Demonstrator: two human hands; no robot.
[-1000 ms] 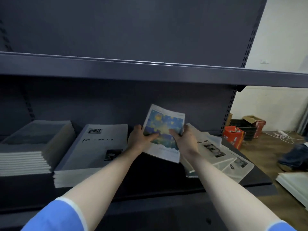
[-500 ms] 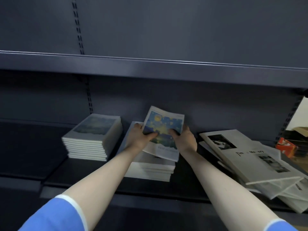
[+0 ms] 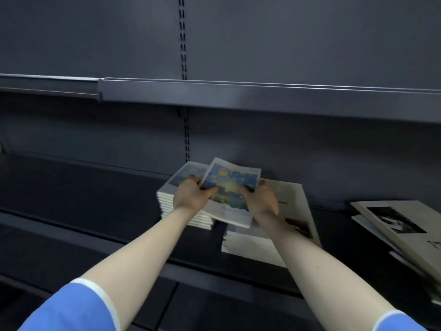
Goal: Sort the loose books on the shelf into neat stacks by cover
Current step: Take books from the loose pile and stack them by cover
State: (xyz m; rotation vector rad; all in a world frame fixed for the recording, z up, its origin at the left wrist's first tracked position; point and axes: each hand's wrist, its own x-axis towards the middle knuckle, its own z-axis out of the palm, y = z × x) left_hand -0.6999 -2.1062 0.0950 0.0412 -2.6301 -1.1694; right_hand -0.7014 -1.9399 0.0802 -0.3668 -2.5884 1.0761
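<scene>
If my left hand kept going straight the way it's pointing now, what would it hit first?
Probably the stack of blue painted-cover books right beyond the left hand, which grips the held book; depth is unclear.

Dim, cool light; deep shadow under upper shelf; soft blur; wide-angle edge bending.

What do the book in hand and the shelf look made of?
Blue-and-yellow book: a thin paperback, probably paper with a slightly glossy card cover; it bows between the left hand and right hand. Shelf: likely dark painted metal, given the slotted uprights and the satin sheen on its edges.
</scene>
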